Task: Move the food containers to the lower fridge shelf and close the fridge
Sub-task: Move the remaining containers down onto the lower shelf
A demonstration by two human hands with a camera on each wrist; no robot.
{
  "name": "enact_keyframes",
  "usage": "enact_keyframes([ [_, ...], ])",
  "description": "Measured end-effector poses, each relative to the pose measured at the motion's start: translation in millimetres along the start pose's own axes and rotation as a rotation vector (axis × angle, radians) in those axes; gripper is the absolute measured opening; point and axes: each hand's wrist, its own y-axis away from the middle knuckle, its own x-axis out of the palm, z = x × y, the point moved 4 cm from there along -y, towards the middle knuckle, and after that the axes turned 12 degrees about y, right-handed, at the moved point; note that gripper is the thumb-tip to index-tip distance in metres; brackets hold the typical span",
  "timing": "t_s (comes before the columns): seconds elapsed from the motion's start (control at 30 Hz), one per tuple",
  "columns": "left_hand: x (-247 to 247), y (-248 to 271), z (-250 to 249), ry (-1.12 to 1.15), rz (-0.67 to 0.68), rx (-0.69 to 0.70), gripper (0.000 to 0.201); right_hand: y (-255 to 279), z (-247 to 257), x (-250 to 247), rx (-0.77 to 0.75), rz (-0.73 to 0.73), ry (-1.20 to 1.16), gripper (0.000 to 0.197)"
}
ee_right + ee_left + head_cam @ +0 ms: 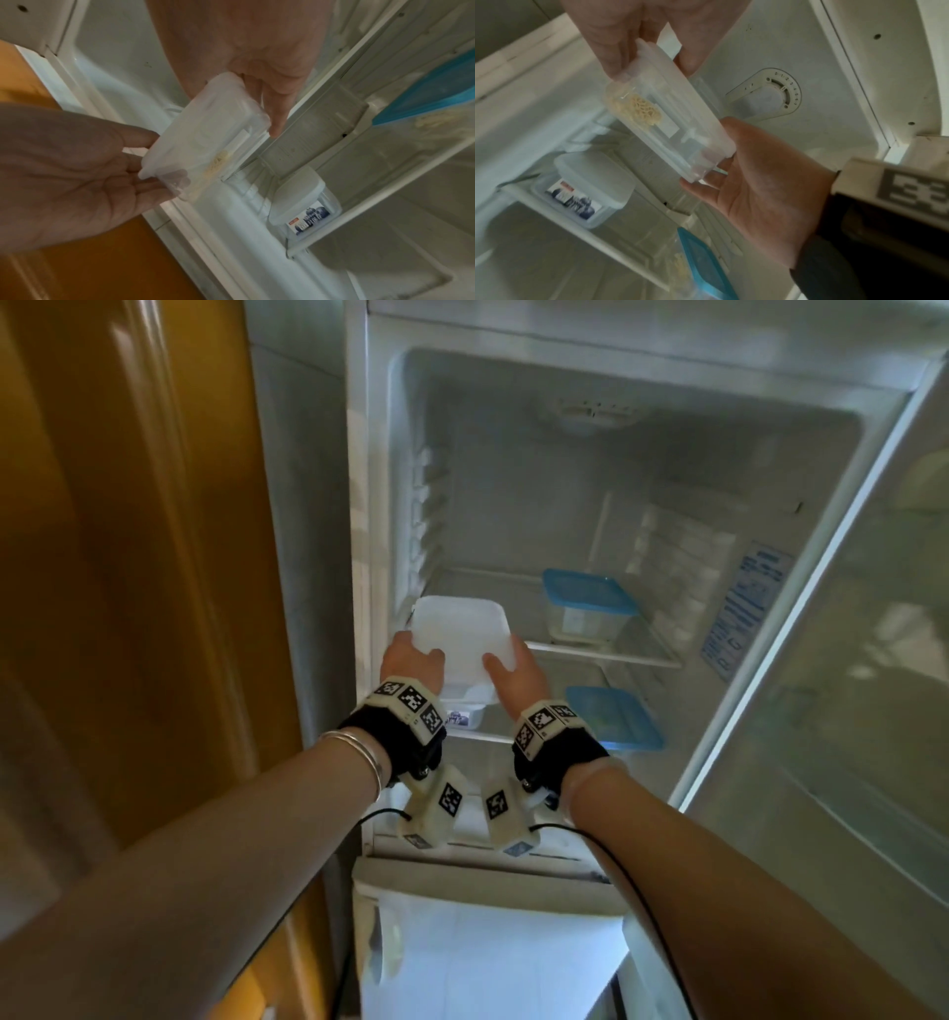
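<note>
Both hands hold one clear food container with a white lid (459, 631) at the front left of the upper fridge shelf (606, 655). My left hand (413, 654) grips its left end and my right hand (508, 667) its right end. The wrist views show this container (664, 125) (205, 138) in the air, tilted, with yellowish food inside, thumbs on the lid and fingers beneath. A blue-lidded container (590, 603) stands on the upper shelf. On the lower shelf (477, 736) sit a labelled white-lidded container (464, 711) (590, 192) (300, 203) and another blue-lidded container (613, 716).
The fridge door (847, 660) stands open on the right. A wooden cabinet (128, 557) runs along the left side of the fridge. Below the compartment a white lower door (488, 942) is shut. A thermostat dial (777, 95) sits on the fridge ceiling.
</note>
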Motion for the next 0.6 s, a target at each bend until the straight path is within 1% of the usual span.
enact_keyframes([
  [0.07,3,11,6,-0.005,0.005,-0.005,0.054,11,-7,-3,-0.008,0.015,0.011,0.052],
  [0.2,7,26,23,-0.058,0.043,-0.043,0.054,27,-25,-2,0.023,0.07,0.062,0.052],
  [0.33,13,32,38,-0.09,0.074,-0.069,0.054,32,-39,3,0.061,0.108,0.072,0.05],
  [0.43,17,22,47,-0.097,0.086,-0.087,0.052,22,-43,13,0.075,0.137,0.075,0.05],
  [0.6,23,-13,57,-0.136,0.102,-0.093,0.046,-11,-46,33,0.119,0.173,0.08,0.049],
])
